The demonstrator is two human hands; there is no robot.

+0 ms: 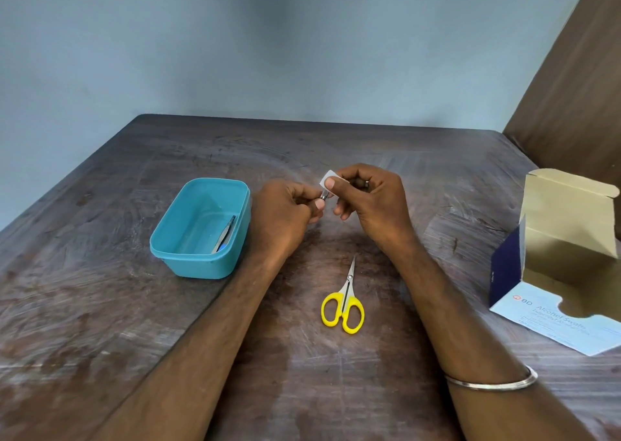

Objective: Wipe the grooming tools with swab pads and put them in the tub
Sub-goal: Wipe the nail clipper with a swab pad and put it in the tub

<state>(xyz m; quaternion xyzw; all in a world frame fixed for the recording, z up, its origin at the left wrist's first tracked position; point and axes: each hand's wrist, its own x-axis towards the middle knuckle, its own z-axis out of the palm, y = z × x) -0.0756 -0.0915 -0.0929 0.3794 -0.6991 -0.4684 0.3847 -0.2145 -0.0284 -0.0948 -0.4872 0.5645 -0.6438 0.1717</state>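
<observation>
My left hand [285,212] grips a small metal grooming tool [324,196], most of it hidden in the fist, so I cannot tell what kind. My right hand [368,195] pinches a white swab pad [327,176] folded around the tool's exposed tip. Both hands hover over the middle of the table. To their left stands a teal tub [188,259] with tweezers [224,234] lying inside along its right wall. A pair of yellow-handled scissors [344,301] lies shut on the table below the hands, blades pointing away from me.
An open cardboard box of alcohol swabs [557,262] stands at the table's right edge, its flap folded out toward me. The dark wooden table [134,323] ends at a blue-grey wall behind. A brown panel rises at the far right.
</observation>
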